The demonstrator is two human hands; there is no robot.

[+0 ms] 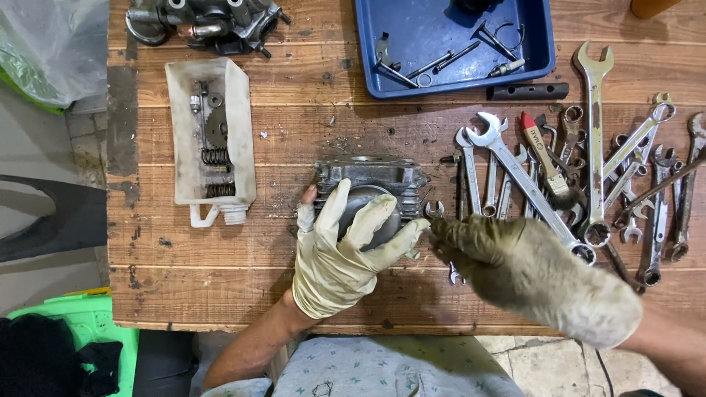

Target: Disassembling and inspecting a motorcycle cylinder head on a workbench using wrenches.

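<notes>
A grey finned metal engine cylinder (371,174) lies on the wooden workbench (279,140). My left hand (346,250), in a pale glove, is spread over the cylinder's round opening and grips it. My right hand (529,268), in a dirty greenish glove, reaches in from the right, its fingertips touching the cylinder's right side near a small wrench (435,211). The right hand is blurred and whether it holds anything cannot be told.
Several wrenches (588,169) and a red-tipped brush (544,151) lie at the right. A blue tray (441,37) with small parts sits at the back. A white plastic tub (209,140) with springs and gears stands left, metal engine parts (206,22) behind it.
</notes>
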